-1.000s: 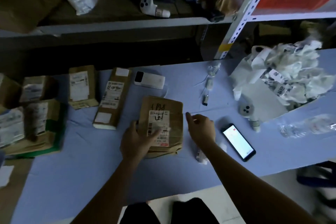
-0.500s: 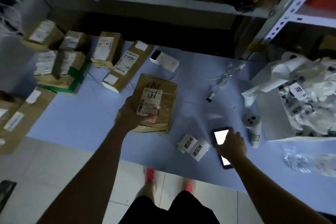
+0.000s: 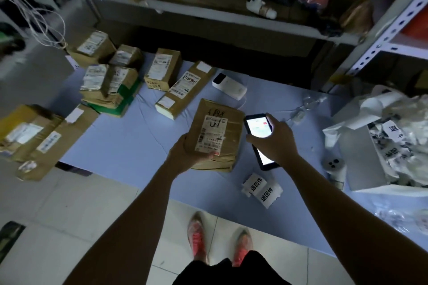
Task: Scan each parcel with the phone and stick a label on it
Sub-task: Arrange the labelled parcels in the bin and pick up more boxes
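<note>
Parcel depot storeroom: labelled cardboard parcels (image 3: 111, 85) on table (image 3: 129, 146), perforated metal shelving (image 3: 379, 37).

Single view: head-worn wide-angle camera at standing height, aimed forward and steeply down. Bare forearms (image 3: 129, 227) enter from the bottom edge; red shoes (image 3: 197, 237) on pale floor tiles (image 3: 69, 203) lie straight below. Frame centre: left hand (image 3: 185, 152) gripping a brown taped cardboard parcel (image 3: 217, 134), right hand (image 3: 275, 141) holding a black lit-screen phone (image 3: 258, 126), both close, at arm's reach. Pale blue table top (image 3: 129, 146) fills mid-frame; grey metal shelving (image 3: 231, 18) crosses the top edge beyond it. Straight lines bow near the borders.
</note>
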